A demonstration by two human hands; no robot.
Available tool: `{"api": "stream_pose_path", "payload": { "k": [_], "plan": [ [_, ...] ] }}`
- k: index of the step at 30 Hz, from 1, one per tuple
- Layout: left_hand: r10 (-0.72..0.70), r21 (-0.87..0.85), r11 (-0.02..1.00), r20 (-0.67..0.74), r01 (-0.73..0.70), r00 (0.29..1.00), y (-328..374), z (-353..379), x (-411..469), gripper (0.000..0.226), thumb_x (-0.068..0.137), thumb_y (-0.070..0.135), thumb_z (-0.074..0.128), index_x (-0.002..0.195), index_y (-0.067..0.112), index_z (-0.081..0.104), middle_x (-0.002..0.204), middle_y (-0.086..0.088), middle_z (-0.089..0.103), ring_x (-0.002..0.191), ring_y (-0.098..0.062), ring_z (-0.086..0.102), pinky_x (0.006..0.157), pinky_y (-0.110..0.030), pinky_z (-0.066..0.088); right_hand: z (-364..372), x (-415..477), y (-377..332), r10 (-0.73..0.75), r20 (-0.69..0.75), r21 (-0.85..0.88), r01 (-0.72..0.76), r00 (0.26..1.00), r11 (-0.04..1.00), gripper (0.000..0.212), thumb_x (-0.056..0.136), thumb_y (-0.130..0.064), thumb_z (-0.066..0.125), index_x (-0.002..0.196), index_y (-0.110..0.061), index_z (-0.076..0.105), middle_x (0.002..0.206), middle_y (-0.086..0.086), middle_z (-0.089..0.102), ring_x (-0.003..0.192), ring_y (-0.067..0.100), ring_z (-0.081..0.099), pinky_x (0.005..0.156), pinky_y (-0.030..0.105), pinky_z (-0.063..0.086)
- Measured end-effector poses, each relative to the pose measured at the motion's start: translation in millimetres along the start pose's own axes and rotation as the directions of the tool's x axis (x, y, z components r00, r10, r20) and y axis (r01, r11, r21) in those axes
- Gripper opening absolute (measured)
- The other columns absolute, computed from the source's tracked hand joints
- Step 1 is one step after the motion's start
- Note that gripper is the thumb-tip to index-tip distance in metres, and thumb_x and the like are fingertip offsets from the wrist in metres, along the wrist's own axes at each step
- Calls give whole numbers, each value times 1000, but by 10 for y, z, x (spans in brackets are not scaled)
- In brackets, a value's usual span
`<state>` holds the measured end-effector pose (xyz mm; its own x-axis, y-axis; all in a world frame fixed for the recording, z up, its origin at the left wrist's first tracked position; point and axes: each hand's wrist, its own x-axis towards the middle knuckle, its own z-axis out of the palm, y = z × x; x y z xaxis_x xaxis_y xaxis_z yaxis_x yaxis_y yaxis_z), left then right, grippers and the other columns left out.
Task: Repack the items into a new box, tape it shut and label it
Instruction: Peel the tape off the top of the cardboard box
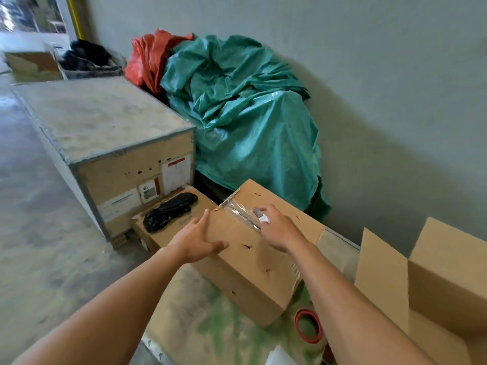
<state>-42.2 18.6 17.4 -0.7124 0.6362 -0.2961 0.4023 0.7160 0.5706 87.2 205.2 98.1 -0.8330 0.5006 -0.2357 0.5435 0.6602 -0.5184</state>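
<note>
Early days, I judge: the left hand (196,242) spread against the taped brown cardboard box (253,262) on the counter (189,312), right hand (276,227) pinching its clear tape (241,216), the empty open-flapped cardboard box (432,283) waiting beside.

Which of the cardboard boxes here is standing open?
The plain brown cardboard box at far right, flaps raised. The taped box under both hands and the one carrying a black bag are closed.
</note>
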Motion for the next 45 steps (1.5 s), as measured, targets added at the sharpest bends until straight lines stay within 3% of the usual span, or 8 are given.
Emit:
{"api": "stream_pose_path", "payload": {
  "k": [5,11,18,24,29,35,39,45],
  "plan": [
    [40,-32,999,21,-39,999,-78,-11,24,127,68,81,69,160,40,-8,156,-4,34,136,-28,43,110,-42,39,143,431,-182,-57,66,-127,65,996,990,58,103,-10,38,154,-37,39,155,5,48,126,29,55,99,40,46],
    [47,45,998,78,-51,996,-104,-47,62,148,49,90,72,159,39,-12,158,-1,33,139,-27,41,113,-43,38,265,716,-319,-118,115,-241,143,986,960,59,102,-13,38,148,-48,42,147,6,56,103,30,63,92,56,55],
    [80,162,982,128,-100,989,-21,-160,81,156,46,89,76,160,31,-13,162,-1,25,141,-27,39,115,-43,37,234,829,-351,-178,113,-357,207,978,911,62,99,-4,43,151,-37,46,147,6,57,126,29,56,93,41,53],
    [74,140,985,176,-100,982,-16,-171,92,162,43,87,79,158,32,-21,166,-2,17,147,-30,33,119,-46,29,138,857,-353,-169,137,-451,213,976,867,67,96,1,41,151,-36,48,141,5,61,104,26,60,73,34,43],
    [70,132,987,171,-94,983,-14,-162,90,162,43,85,80,158,32,-20,166,-2,17,147,-31,33,119,-45,29,146,938,-432,-153,181,-507,226,971,832,71,91,5,43,150,-36,49,139,7,63,110,29,62,84,39,55],
    [67,112,990,170,-87,983,-39,-154,95,163,40,89,78,157,33,-21,164,-1,20,144,-30,36,118,-46,34,154,1051,-473,-176,199,-542,258,964,800,62,91,-2,50,139,-42,59,124,0,69,91,25,65,78,41,60],
    [67,105,991,170,-86,983,-36,-151,99,165,38,89,78,158,33,-20,164,-1,20,144,-30,36,118,-46,34,158,1055,-527,-177,206,-588,267,962,764,49,93,-6,50,129,-34,66,113,3,70,81,23,65,67,36,57],
    [65,109,990,171,-85,983,-29,-153,98,162,42,86,80,158,32,-20,165,-1,19,145,-30,35,119,-46,34,205,1097,-632,-158,193,-681,248,968,689,50,87,1,48,125,-27,66,94,1,62,81,24,62,73,36,59]
  ]
}}
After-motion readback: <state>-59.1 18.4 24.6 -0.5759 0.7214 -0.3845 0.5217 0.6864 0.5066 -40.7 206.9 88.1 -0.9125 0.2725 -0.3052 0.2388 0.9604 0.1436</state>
